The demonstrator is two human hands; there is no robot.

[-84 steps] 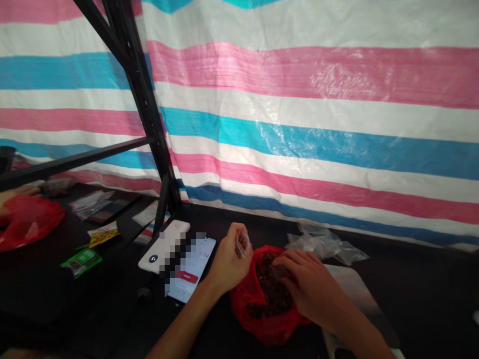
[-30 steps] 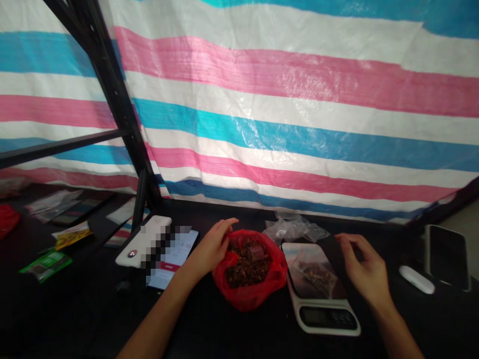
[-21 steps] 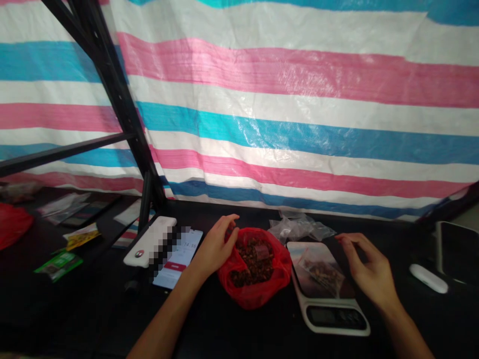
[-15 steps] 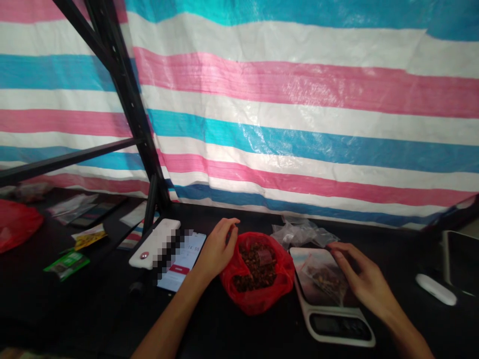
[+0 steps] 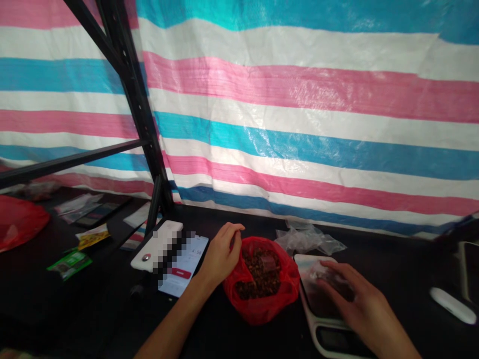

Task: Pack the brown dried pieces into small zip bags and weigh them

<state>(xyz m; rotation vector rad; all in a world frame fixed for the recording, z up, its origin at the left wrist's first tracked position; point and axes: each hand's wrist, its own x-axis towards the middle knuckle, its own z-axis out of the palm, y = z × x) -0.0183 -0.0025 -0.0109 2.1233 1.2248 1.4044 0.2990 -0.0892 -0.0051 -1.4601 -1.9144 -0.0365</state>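
Note:
My right hand (image 5: 355, 294) is over the kitchen scale (image 5: 318, 326), its thumb and fingers closing round a small clear plastic bag (image 5: 318, 273). The bag's contents are mostly hidden by the hand. Beside the scale stands a red plastic bag (image 5: 258, 311), its mouth open, filled with loose brown dried pieces (image 5: 258, 284). A small clear scoop or cup (image 5: 268, 264) lies on those pieces. At the red bag's left rim rests my left hand (image 5: 224, 252), fingers loosely bent with nothing visible in them and the thumb apart.
Crumpled clear bags (image 5: 309, 239) lie behind the scale. A phone (image 5: 185, 267) and a white power bank-like device (image 5: 159, 244) lie left of my left hand. Green (image 5: 71, 264) and yellow packets (image 5: 93, 236) are farther left. A black metal post (image 5: 140, 109) rises behind. A white oblong object (image 5: 452, 305) lies right.
My right hand has moved from the scale's right edge in over its platform and taken hold of the small clear bag. My left hand stays beside the red bag. The view has shifted slightly.

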